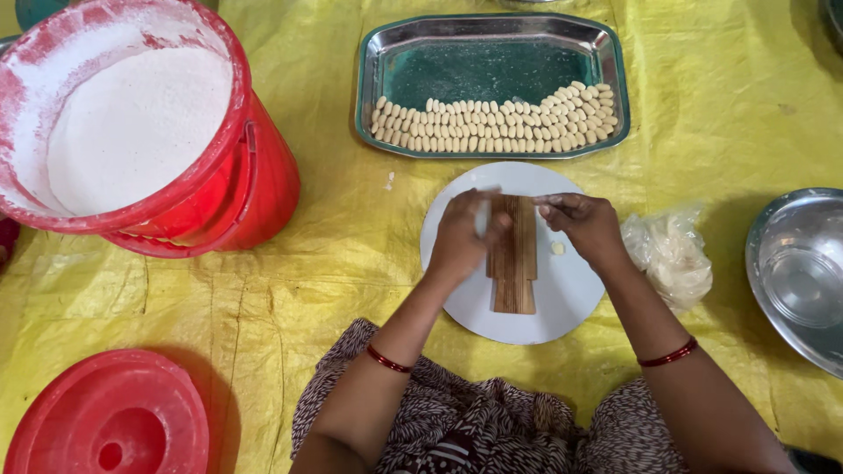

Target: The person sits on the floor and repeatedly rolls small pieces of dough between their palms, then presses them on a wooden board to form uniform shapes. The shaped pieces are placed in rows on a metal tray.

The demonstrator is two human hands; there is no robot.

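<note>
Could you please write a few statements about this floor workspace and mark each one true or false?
1. The red bucket holds white powder. True.
2. The steel tray is completely filled with shaped pieces. False: they lie only along its near edge.
3. The left hand rests on the ridged wooden board. True.
4. The wooden board lies on a black plate. False: the round plate is white.
5. The red lid sits on the bucket. False: it lies apart on the yellow sheet.
</note>
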